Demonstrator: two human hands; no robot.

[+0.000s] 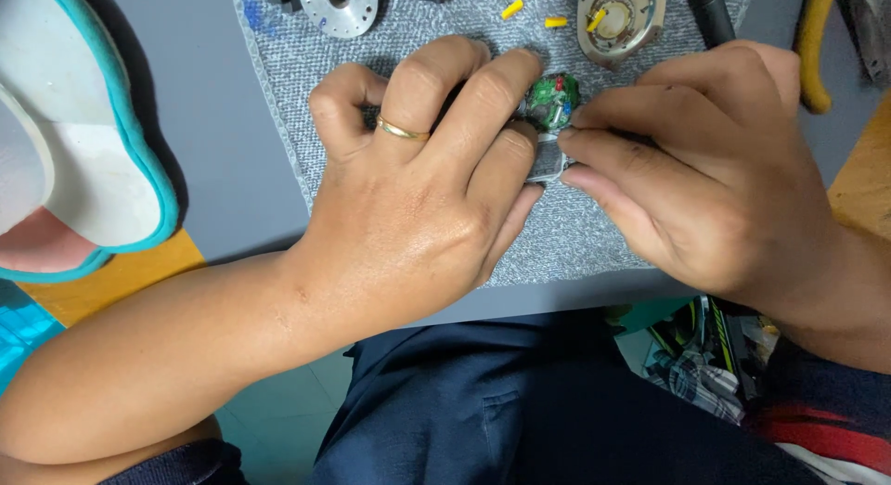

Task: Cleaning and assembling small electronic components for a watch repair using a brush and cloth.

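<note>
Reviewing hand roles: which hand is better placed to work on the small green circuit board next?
Probably the right hand: its fingertips pinch at the green circuit board, while the left hand wraps over and steadies it.

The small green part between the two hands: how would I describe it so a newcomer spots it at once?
Start at the grey knitted mat on the grey table. Where the left hand and right hand meet, their fingertips pinch a small round green circuit board. It is the only green piece; the round parts above it are bare metal.
</note>
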